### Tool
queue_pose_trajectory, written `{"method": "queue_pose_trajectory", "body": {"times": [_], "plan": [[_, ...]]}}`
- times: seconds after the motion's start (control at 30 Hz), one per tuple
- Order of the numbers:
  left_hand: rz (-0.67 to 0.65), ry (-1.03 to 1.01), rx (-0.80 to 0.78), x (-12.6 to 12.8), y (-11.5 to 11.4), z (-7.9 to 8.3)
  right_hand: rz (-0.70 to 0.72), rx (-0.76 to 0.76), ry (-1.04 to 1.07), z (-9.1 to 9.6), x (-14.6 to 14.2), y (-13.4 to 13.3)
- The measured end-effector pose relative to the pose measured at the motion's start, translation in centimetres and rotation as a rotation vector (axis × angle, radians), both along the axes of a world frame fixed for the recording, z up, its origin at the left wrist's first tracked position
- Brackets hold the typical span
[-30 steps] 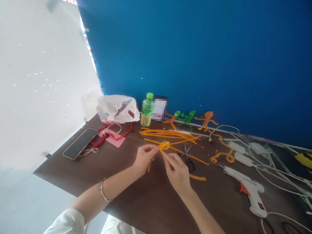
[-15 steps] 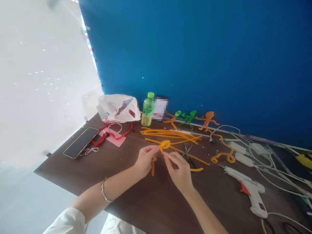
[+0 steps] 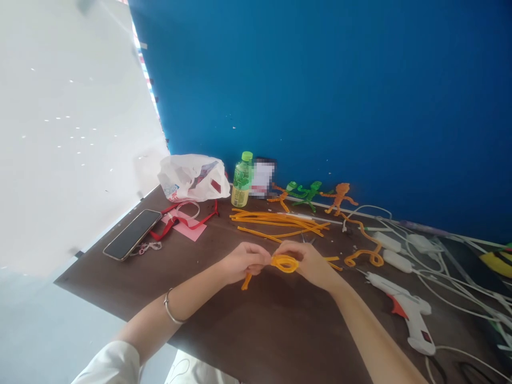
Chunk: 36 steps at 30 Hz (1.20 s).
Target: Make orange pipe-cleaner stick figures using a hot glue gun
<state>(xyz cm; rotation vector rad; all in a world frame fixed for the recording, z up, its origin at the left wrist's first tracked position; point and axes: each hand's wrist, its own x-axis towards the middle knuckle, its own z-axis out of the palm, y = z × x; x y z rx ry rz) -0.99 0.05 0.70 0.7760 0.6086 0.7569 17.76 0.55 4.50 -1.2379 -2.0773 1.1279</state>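
My left hand (image 3: 245, 262) and my right hand (image 3: 308, 264) meet over the dark wooden table (image 3: 256, 314), both pinching an orange pipe cleaner twisted into a flat loop (image 3: 285, 263). Its short tail (image 3: 247, 281) sticks down below my left hand. Just behind my hands lies a loose bundle of straight orange pipe cleaners (image 3: 276, 221). My right hand covers most of a pair of scissors, with only their tips (image 3: 306, 240) showing. A bent orange pipe cleaner (image 3: 362, 256) lies to the right.
Pipe-cleaner figures in green (image 3: 307, 193) and orange (image 3: 339, 196) lean against the blue wall (image 3: 320, 96). Further left stand a green-capped bottle (image 3: 241, 181) and a white plastic bag (image 3: 192, 178). A phone (image 3: 133, 234) lies left; a hot glue gun (image 3: 404, 312) and white cables (image 3: 448, 282) lie right.
My hands have moved closer together, and my right hand has shifted up and over the scissors. The orange loop now lies flatter and wider between my fingers.
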Motion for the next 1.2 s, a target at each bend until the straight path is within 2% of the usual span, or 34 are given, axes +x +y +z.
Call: {"method": "queue_pose_trajectory", "body": {"times": [0.17, 0.33, 0.43, 0.57, 0.77, 0.9, 1.0, 1.07, 1.2], "plan": [[0.153, 0.4, 0.442, -0.8, 0.6, 0.6, -0.067, 0.126, -0.23, 1.8, -0.1, 0.7], [0.226, 0.58, 0.912, -1.1, 0.6, 0.3, -0.03, 0.194, -0.364, 2.6, -0.5, 1.1], [0.322, 0.662, 1.043, -0.9, 0.6, -0.2, -0.066, 0.288, -0.444, 2.8, -0.9, 0.8], [0.524, 0.715, 1.094, -0.6, 0.7, -0.7, -0.166, 0.442, -0.516, 2.2, -1.7, -0.4], [0.666, 0.671, 1.015, -0.3, 0.6, -0.8, -0.281, 0.672, -0.407, -0.1, -2.4, -2.2], [0.712, 0.55, 0.746, 0.0, 0.3, -0.6, -0.362, 0.683, -0.217, -1.4, -3.4, -2.9], [0.723, 0.427, 0.435, 0.4, 0.3, -0.6, -0.435, 0.614, -0.03, -2.2, -4.3, -3.1], [0.689, 0.309, 0.237, 0.6, 0.4, -0.7, -0.486, 0.49, 0.082, -2.7, -4.9, -3.2], [0.544, 0.036, -0.003, 0.8, 0.5, -0.9, -0.567, 0.249, 0.243, -3.7, -5.4, -2.8]]}}
